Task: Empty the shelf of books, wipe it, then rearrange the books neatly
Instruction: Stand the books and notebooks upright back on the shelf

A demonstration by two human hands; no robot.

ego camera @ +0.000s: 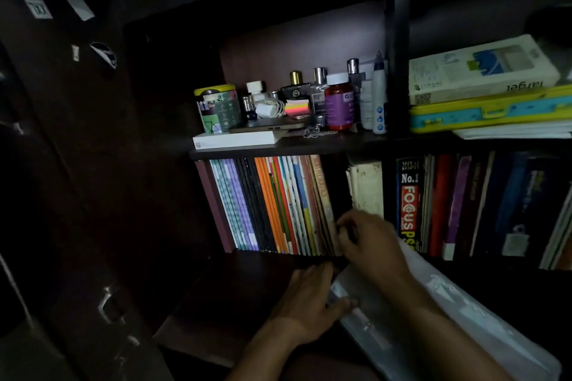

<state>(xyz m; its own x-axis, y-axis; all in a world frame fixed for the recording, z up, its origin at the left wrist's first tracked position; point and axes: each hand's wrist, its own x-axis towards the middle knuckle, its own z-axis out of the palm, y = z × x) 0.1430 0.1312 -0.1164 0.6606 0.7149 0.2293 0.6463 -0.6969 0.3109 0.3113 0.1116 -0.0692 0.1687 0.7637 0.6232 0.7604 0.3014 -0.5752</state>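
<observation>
A dark shelf unit (278,150) fills the far view. On its lower shelf, a row of thin books (272,207) stands upright at the left, with thicker books (464,204) further right. Nearer, at lower right, lies a grey plastic folder (433,312). The right hand (368,241) pinches the row's rightmost spines with curled fingers. The left hand (312,294) grips the folder's near-left edge, thumb on top.

Dim scene, left side and near corners sunk in deep shadow, soft light on the far upper shelf (288,145), edges bowed by wide-angle distortion, hands slightly blurred
</observation>
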